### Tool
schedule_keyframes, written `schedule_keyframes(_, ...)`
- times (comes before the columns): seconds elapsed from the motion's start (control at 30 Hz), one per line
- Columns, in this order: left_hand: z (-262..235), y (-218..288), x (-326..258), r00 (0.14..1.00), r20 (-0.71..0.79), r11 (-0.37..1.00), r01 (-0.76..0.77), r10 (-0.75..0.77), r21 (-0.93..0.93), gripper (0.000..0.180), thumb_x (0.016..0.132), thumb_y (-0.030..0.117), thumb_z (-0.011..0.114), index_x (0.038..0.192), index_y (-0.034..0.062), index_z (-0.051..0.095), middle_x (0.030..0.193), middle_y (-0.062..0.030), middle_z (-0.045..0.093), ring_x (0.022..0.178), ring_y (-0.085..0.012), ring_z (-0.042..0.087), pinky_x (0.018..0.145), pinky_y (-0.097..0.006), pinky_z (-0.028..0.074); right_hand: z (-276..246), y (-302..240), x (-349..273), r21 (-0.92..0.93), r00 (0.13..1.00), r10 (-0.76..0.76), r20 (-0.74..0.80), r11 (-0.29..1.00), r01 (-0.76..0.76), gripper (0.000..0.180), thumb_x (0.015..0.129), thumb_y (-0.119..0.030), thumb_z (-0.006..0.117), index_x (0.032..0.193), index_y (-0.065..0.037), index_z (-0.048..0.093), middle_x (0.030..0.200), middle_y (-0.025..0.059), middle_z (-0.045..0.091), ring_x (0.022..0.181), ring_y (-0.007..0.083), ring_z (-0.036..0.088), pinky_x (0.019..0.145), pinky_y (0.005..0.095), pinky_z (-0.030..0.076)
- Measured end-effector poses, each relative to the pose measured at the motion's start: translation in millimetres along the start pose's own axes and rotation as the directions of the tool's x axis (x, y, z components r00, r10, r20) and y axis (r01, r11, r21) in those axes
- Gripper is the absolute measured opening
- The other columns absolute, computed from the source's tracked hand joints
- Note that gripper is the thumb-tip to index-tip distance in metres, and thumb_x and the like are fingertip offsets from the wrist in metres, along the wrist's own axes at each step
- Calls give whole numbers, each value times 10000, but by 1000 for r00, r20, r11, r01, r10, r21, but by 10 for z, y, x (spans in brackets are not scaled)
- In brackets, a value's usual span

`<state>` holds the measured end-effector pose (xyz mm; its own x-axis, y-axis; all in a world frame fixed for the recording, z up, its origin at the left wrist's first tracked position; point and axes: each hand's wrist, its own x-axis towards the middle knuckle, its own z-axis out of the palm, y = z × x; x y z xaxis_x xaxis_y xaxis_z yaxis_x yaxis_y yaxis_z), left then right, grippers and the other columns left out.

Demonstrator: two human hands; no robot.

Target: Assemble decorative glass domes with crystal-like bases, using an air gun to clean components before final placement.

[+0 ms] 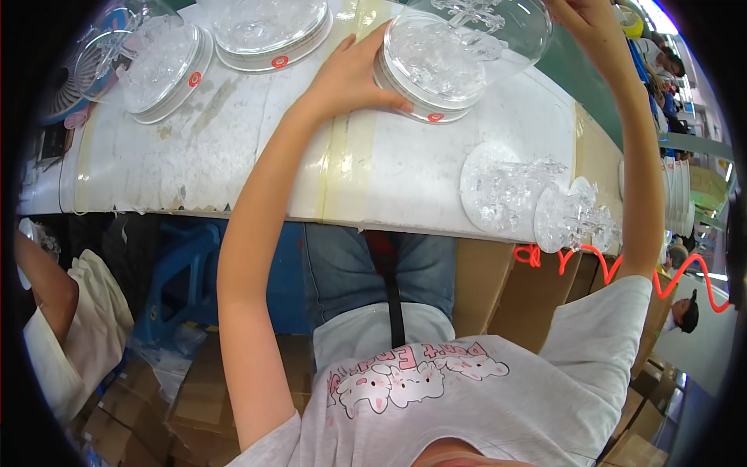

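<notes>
Thumb and fingers of my left hand [359, 78] are wrapped round the side of a round white base [405, 92] with a small red sticker. Clear crystal-like pieces [440, 66] sit on top of this base. Over them leans a clear dome [521, 35], see-through and partly cut off by the upper edge. My right hand [580, 14] is at the dome's far right side with its fingers bent against it; part of that hand is out of the picture. Two clear ornaments on round discs, one [502, 187] beside the other [572, 216], lie on the table to the right.
Two more round bases, one [272, 56] near the middle and one [175, 89] under a clear cover, stand at the left of the white table [233, 156]. A fan [74, 82] is at far left. An orange coiled hose [595, 253] hangs at right. Another person's arm [47, 288] shows at left.
</notes>
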<state>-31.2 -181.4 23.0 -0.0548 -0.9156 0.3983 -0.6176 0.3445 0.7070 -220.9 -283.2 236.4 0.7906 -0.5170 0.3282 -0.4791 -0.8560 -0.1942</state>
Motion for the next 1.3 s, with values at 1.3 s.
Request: schedule_keyframes(1.3,-79,115,7,993,53,994,108,-109,12,1191,424,493,807,1378,37,260,1278,-200,475,1217,-344,419,1104,-429,187,47,24,-124,-66,966,-259,0,964,259,197,878,-196,536,968,-22,512,903,123,581,817,261,586,724,340,475)
